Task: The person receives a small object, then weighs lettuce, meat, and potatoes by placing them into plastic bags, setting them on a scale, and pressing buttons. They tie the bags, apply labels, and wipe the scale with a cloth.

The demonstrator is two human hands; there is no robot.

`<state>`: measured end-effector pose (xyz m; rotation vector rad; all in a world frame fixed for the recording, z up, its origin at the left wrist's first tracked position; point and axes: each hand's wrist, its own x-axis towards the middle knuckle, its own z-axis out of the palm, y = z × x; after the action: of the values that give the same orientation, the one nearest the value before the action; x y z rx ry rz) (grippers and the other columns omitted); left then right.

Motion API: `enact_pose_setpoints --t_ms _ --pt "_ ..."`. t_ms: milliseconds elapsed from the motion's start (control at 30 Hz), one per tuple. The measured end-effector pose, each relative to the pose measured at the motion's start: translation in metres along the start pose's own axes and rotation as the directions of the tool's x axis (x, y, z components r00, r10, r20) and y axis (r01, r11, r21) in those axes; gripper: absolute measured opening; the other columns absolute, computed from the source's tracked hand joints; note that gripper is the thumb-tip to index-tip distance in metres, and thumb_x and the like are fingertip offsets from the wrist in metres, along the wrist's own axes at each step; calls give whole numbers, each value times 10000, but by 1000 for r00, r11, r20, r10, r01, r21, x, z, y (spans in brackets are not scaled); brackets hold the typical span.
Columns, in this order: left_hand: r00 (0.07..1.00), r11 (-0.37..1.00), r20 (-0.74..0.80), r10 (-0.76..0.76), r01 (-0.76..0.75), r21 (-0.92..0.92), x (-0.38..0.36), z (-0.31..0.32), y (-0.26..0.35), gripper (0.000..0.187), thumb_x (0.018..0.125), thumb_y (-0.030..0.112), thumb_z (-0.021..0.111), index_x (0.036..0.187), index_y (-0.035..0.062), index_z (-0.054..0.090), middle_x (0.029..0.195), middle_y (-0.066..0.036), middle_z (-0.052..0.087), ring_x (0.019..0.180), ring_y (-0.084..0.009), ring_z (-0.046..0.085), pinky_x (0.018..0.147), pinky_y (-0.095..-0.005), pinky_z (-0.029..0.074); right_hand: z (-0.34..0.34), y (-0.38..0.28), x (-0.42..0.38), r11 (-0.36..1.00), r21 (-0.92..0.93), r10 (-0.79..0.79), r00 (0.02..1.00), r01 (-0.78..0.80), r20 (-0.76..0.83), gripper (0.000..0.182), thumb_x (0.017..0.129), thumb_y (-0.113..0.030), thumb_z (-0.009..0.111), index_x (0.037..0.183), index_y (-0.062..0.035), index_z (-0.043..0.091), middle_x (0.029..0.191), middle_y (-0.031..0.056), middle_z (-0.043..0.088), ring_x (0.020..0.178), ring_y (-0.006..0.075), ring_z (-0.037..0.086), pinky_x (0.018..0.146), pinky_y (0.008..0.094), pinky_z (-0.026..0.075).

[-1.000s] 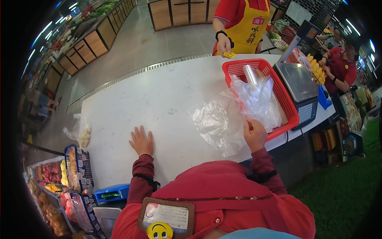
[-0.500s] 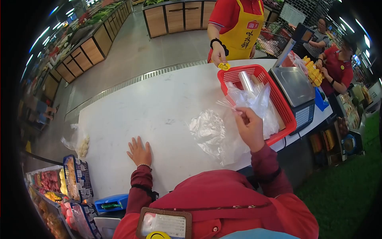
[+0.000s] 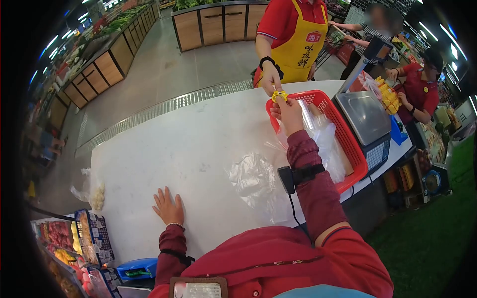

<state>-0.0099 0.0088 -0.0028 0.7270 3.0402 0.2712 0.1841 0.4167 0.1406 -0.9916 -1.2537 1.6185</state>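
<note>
My left hand (image 3: pixel 169 206) lies flat on the white tabletop (image 3: pixel 198 144) with its fingers spread. At the far side, my right hand (image 3: pixel 289 113) reaches over the red basket's near-left rim and pinches a small yellow object (image 3: pixel 279 96), whose kind I cannot make out. A co-worker's hand (image 3: pixel 270 79) holds the same object from the opposite side. Below my right forearm, a crumpled clear plastic bag (image 3: pixel 254 181) is spread on the table. Inside the red basket (image 3: pixel 355 141) are more clear bags (image 3: pixel 325 141) and a roll, partly hidden by my arm.
A scale (image 3: pixel 365 116) stands right of the basket, with yellow-wrapped packets (image 3: pixel 388 97) behind it. A bag of pale food (image 3: pixel 97 196) lies at the table's left edge. A blue dispenser (image 3: pixel 137 268) is at the near left. The co-worker in a yellow apron (image 3: pixel 303 47) stands opposite.
My right hand has left the plastic bag and moved forward to the yellow object in the co-worker's hand. My left hand stays flat on the table. The view has shifted slightly.
</note>
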Motion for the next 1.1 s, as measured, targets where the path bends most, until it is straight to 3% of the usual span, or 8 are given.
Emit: enact_pose_setpoints --t_ms 200,300,400,700,900,1100 --pt "1000 1000 -5 11 -11 -10 -4 2 -4 557 907 397 470 1411 190 359 1502 -73 258 1401 -297 165 1105 -550 76 0 10 -16 986 144 -74 995 82 -60 197 914 -107 529 1036 45 500 840 97 610 687 163 639 600 231 544" --pt "1000 1000 -13 21 -21 -11 -3 2 -2 556 908 398 469 1411 189 360 1502 -74 258 1401 -298 167 1104 -553 77 -3 0 -17 927 373 29 1000 -30 7 192 902 -84 542 1035 46 494 873 106 605 713 177 640 629 240 550" --pt "1000 1000 -6 13 -13 -15 -5 2 -4 554 910 401 464 1411 189 360 1503 -75 255 1400 -299 168 1103 -555 80 2 -2 -10 928 361 70 996 -87 59 212 892 -64 553 1061 40 477 901 113 599 743 187 642 659 248 555" --pt "999 1000 -32 27 -27 -3 -5 6 -6 553 913 417 454 1410 193 362 1505 -74 251 1400 -299 166 1103 -553 83 -6 -9 -44 949 315 -66 980 3 189 254 894 -14 529 1138 16 465 987 135 609 821 192 649 709 252 561" --pt "999 1000 -25 26 -26 -5 -5 6 -7 555 912 424 450 1411 198 360 1504 -72 256 1402 -296 164 1103 -551 79 -11 -10 -93 917 375 0 940 -137 341 325 898 23 486 1218 8 429 1092 173 596 928 220 644 782 255 553" --pt "1000 1000 -18 15 -15 -11 -4 5 -6 562 912 439 439 1414 200 355 1507 -70 249 1403 -293 160 1106 -546 71 -4 -3 -114 922 345 39 928 -176 370 347 892 30 491 1229 10 412 1096 186 591 938 230 642 795 258 551"
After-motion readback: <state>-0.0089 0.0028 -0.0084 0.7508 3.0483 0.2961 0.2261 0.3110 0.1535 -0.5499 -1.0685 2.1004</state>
